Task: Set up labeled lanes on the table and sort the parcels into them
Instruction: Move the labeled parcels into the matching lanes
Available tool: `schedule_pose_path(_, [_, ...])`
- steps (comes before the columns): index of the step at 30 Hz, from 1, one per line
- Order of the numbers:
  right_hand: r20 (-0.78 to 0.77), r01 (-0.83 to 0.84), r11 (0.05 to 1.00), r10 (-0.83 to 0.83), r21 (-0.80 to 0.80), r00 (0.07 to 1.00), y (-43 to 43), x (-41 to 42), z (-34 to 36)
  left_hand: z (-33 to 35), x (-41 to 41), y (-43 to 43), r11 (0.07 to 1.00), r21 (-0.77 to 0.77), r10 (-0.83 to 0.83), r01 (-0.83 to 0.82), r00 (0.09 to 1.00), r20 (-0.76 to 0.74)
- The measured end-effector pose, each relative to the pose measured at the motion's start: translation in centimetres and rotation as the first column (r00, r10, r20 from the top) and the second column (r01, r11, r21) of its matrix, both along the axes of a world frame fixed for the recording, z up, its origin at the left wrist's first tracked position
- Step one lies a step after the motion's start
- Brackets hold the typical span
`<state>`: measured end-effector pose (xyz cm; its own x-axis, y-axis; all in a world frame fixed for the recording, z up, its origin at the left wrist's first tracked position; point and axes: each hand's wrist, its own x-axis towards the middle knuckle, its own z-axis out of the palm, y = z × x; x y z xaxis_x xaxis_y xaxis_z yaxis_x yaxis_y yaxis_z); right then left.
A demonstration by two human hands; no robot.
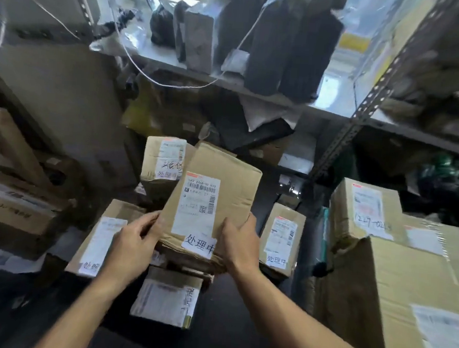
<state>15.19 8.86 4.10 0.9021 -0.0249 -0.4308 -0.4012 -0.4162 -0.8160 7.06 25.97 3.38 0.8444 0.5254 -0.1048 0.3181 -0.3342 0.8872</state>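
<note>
Cluttered shelving behind; both arms outstretched, left hand and right hand, fingers gripping tilted parcel

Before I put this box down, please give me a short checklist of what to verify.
1. Left hand grips the held box: ok.
2. Right hand grips its lower edge: ok.
3. Handwritten sticker on it is readable: ok.
4. Box on the right carries the same handwritten words: ok.
5. Lane labels: cannot tell, none in view.
</note>
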Motion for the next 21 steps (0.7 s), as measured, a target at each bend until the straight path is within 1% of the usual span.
schedule_pose_path(3, [0.036, 0.084, 0.994, -0.082, -0.076, 0.996, -2.8, 1.5, 0.6, -0.9, 2.7, -2.7, 0.997, -0.058, -0.06, 0.06, 0.998, 0.006])
schedule_pose_path(6, [0.031, 0.154, 0.977, -0.151, -0.15, 0.988, -5.5, 2.9, 0.6, -1.9, 5.0, -5.4, 0.987, -0.038, -0.153, 0.153, 0.988, -0.001])
schedule_pose_path(9, [0.024, 0.161, 0.942, -0.161, -0.294, 0.987, -7.5, 4.5, -1.3, -3.3, 7.3, -8.4, 0.977, -0.047, -0.211, 0.209, 0.976, -0.044])
schedule_pose_path(12, [0.01, 0.201, 0.89, -0.215, -0.409, 0.976, -9.4, 5.8, -3.4, -5.5, 9.2, -11.1, 0.964, -0.081, -0.259, 0.252, 0.962, -0.085])
schedule_pose_path(16, [-0.073, 0.291, 0.853, -0.355, -0.433, 0.932, -11.2, 6.2, -3.2, -7.6, 9.8, -14.2, 0.953, -0.103, -0.297, 0.285, 0.947, -0.124])
schedule_pose_path(21, [-0.109, 0.218, 0.843, -0.309, -0.492, 0.945, -12.4, 6.7, -4.8, -9.2, 9.3, -16.2, 0.952, -0.16, -0.287, 0.261, 0.941, -0.176])
